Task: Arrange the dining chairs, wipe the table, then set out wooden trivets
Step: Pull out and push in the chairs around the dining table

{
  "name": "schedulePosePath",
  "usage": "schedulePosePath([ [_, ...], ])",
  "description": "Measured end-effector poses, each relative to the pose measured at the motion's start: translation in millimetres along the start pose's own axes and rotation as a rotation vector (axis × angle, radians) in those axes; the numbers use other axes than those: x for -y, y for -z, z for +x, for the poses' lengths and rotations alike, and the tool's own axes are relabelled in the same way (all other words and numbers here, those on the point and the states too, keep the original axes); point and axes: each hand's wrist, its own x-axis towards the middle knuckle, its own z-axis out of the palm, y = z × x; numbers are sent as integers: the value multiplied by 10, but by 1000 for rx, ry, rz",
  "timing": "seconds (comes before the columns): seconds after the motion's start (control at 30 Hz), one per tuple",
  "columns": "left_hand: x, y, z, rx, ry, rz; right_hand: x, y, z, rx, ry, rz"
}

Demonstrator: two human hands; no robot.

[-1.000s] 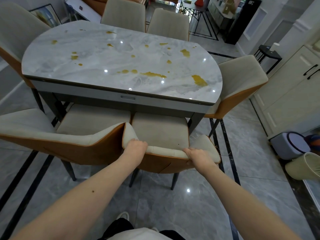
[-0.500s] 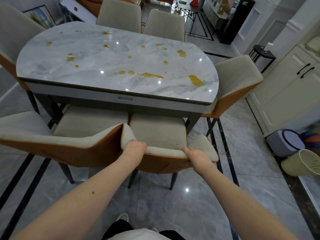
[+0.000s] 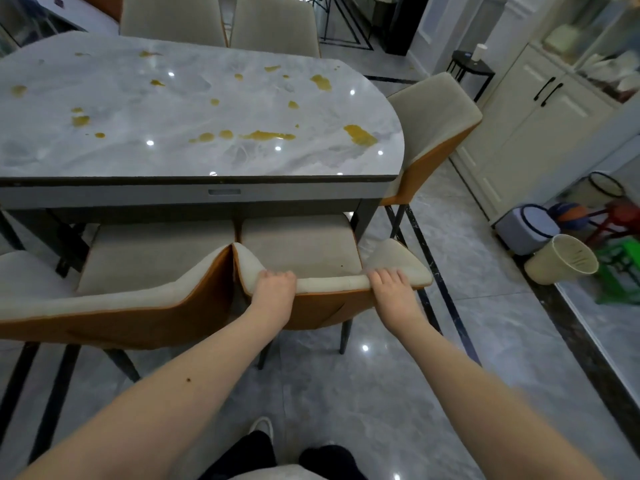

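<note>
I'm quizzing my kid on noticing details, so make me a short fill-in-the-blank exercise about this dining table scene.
1. Both hands, left hand and right hand, grip the top of a chair's ____.
2. The marble table is spotted with ____ spills.
3. The chair being held has its seat partly under the ____.

Missing words: backrest; yellow; table

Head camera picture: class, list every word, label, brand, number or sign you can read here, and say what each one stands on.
No text can be read anywhere in this picture.
The small plate on the table's front edge is too small to show any lettering.
The pale bucket on the floor has faint marks inside, too blurred to read.
The chair gripped by the left hand and right hand shows no label.
</note>
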Motion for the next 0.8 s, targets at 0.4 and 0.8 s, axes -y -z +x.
schedulePosePath([
  [0.4,-240,25,-243,-128,-28,-38,113,182,-667,-52,-101,151],
  [0.8,-1793,68,-1405,-18,-618,19,-152,-120,-3046,14,-601,206],
])
